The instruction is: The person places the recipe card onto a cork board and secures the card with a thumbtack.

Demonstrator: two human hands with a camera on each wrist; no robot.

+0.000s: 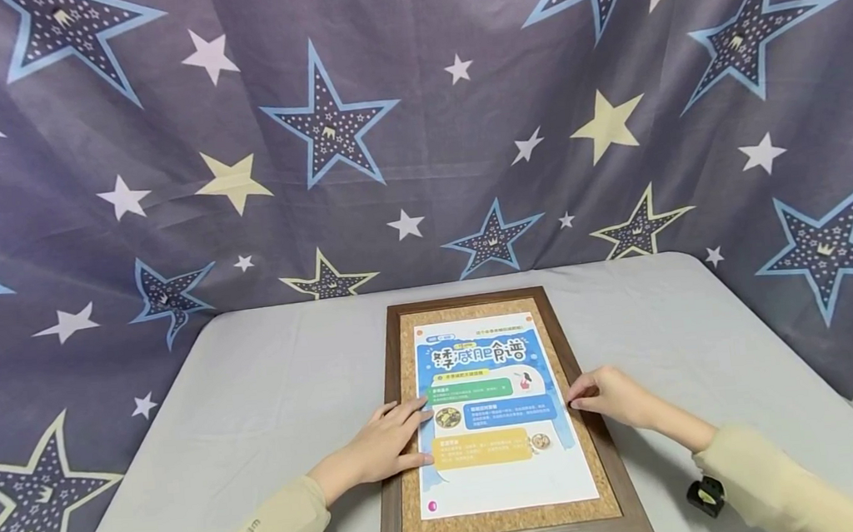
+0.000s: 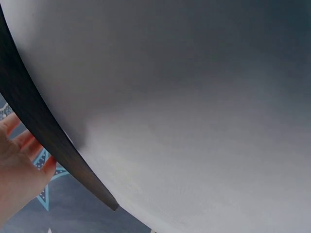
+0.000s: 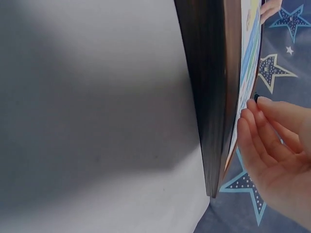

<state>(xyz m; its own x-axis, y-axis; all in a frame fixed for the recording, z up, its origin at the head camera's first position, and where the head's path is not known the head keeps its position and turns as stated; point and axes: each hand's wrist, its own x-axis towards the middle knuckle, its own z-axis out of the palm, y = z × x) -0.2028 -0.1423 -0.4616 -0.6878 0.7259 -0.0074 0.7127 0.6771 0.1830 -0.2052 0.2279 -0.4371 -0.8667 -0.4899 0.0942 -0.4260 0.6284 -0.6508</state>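
Note:
A wood-framed corkboard (image 1: pixel 518 523) lies on the table, with a printed poster (image 1: pixel 508 489) in blue, green and yellow flat on its cork. My left hand (image 1: pixel 381 447) rests across the frame's left side, its extended fingers touching the poster's left edge; the left wrist view shows this hand (image 2: pixel 24 167) partly behind the frame's dark edge. At the poster's right edge, my right hand (image 1: pixel 613 401) pinches a small dark push pin (image 3: pixel 257 98) between thumb and fingertips. The pin's point is hidden. Small orange dots mark the poster's top corners.
A grey cloth covers the table (image 1: pixel 292 368) around the board. Behind it hangs a dark curtain (image 1: pixel 427 174) printed with stars. A small black device (image 1: pixel 706 495) sits under the right wrist, by the sleeve.

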